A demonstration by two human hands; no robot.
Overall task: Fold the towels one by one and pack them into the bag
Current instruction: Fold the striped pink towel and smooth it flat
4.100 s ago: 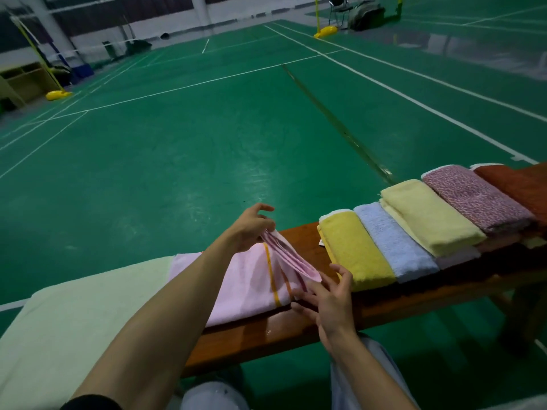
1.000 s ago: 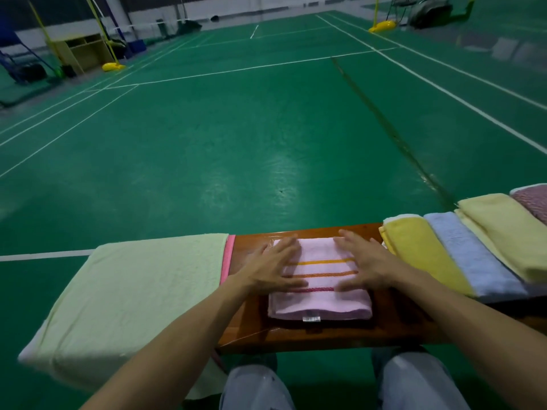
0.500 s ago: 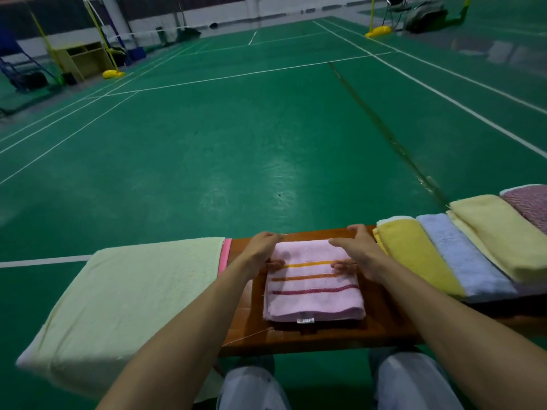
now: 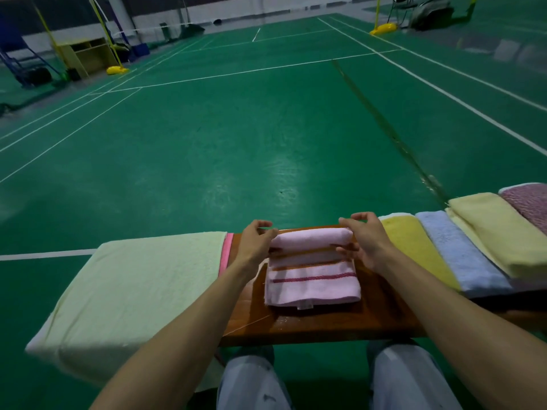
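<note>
Between the left grip [image 4: 255,243] and the right grip [image 4: 366,241], on the wooden bench [image 4: 325,325], lies the pink striped towel [image 4: 313,281]. Each grip curls closed round one end of its raised far fold, pinching it.

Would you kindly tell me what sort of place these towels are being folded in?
Most likely an indoor badminton hall: a green court floor marked with white boundary lines, yellow net-post bases at the far end, and a wooden bench serving as the work surface.
</note>
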